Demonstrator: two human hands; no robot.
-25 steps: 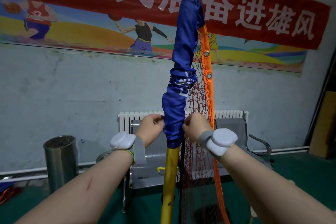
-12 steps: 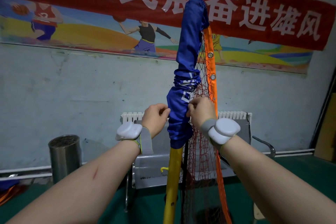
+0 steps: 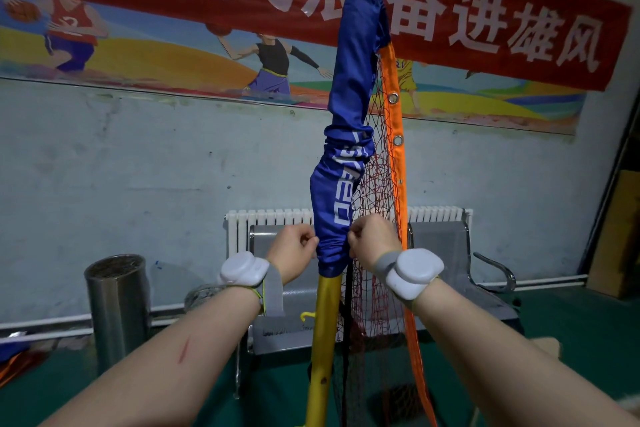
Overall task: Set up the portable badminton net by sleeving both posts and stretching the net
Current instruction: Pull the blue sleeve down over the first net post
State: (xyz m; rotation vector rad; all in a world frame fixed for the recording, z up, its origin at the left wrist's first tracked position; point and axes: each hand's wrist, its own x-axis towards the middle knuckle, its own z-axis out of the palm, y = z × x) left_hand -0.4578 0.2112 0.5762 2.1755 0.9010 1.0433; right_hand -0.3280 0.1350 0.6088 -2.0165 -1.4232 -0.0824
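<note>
Both hands have dropped lower: left hand (image 3: 294, 251) and right hand (image 3: 372, 241) pinch, fingers curled, the one blue sleeve (image 3: 349, 114) near its bottom edge, over the single yellow post (image 3: 323, 340); one red net (image 3: 375, 191) hangs beside.

Yellow post (image 3: 323, 333) top unseen inside blue sleeve (image 3: 351, 87)

Our left hand (image 3: 294, 251) and right hand (image 3: 372, 239) have come down the blue sleeve (image 3: 349, 114). Half a second ago they pinched it higher up, just under the bunched folds; now they pinch it on either side, just above the bare yellow post (image 3: 323, 322). The fabric above our fists is drawn smoother, and its white lettering (image 3: 343, 198) lies flatter, no longer crumpled.
</note>
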